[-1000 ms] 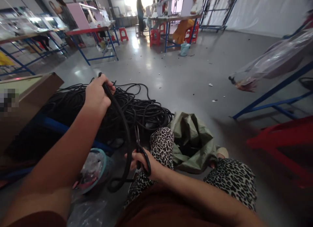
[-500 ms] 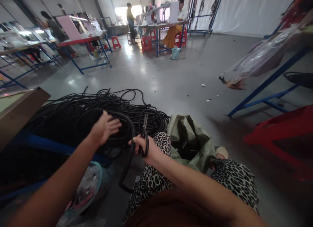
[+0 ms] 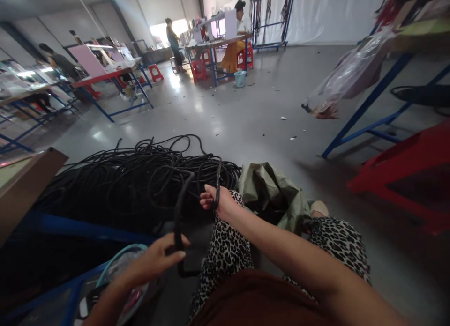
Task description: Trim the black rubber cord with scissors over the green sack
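Note:
A thick black cord [image 3: 181, 199] rises from a large tangled heap of black cord [image 3: 140, 164] on the floor and bends down in front of me. My left hand [image 3: 165, 253] is closed loosely around its lower part, thumb in front and fingers behind. Beside the cord, above my knee, my right hand [image 3: 213, 198] has scissors [image 3: 218, 178] with dark handles looped in it, blades pointing up. Its fingers are half curled and apart from the thick cord. Between my legs stands an open green woven sack [image 3: 255, 176] with dark contents.
A pale blue bin [image 3: 105, 270] of scraps sits at lower left, by a blue table frame [image 3: 84, 227]. To the right are a red stool [image 3: 397, 171], a blue table leg [image 3: 365, 106] and a hanging plastic bag [image 3: 344, 85]. People work at tables farther back.
My left hand was open above the heap; it has moved down and closed on the cord. The right hand has let go of the cord and moved up slightly, keeping the scissors.

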{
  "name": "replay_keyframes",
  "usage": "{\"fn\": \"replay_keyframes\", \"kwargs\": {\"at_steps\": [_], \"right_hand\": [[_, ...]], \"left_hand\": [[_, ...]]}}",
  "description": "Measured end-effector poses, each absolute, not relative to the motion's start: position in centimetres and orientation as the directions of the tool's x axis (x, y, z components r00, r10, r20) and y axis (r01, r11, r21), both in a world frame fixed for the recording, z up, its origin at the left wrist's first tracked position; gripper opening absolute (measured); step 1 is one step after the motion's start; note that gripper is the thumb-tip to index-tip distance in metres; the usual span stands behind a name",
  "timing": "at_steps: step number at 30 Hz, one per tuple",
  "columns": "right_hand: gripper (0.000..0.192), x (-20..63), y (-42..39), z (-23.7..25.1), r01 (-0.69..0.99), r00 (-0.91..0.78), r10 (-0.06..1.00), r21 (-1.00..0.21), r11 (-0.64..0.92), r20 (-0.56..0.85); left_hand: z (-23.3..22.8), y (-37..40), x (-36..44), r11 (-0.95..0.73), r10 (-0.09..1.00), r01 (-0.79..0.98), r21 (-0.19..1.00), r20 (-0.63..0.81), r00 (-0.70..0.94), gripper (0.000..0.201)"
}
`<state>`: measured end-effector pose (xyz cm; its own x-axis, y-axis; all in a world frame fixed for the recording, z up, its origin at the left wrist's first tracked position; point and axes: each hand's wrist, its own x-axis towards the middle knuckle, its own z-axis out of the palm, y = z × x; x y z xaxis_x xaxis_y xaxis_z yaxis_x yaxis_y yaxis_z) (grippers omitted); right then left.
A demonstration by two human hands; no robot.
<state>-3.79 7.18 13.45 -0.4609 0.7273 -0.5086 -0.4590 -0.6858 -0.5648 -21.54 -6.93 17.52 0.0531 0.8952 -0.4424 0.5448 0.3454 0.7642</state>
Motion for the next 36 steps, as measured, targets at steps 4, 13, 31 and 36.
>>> {"fn": "replay_keyframes", "kwargs": {"at_steps": [4, 13, 31, 36], "right_hand": [[0.023, -0.4, 3.9, 10.8, -0.318, -0.442, 0.758, -0.706, -0.633, -0.480], [0.035, 4.0, 0.9, 8.8, -0.262, -0.355, 0.825, -0.800, -0.540, -0.440], [0.033, 17.1, 6.7, 9.7, -0.916, -0.171, 0.888, -0.261, -0.303, -0.427], [0.019, 20.5, 6.7, 5.9, -0.893, -0.040, 0.864, -0.370, -0.256, -0.501]], "left_hand": [[20.4, -3.1, -26.2, 0.358, 0.927, 0.374, 0.856, -0.278, -0.252, 0.030], [31.1, 9.4, -26.2, -0.432, 0.732, -0.210, 0.877, 0.205, -0.650, 0.011], [24.7, 8.7, -13.5, 0.078, 0.978, -0.686, 0.723, -0.190, -0.090, 0.020], [18.2, 5.5, -16.9, 0.293, 0.888, -0.666, 0.686, -0.453, -0.076, 0.024]]}}
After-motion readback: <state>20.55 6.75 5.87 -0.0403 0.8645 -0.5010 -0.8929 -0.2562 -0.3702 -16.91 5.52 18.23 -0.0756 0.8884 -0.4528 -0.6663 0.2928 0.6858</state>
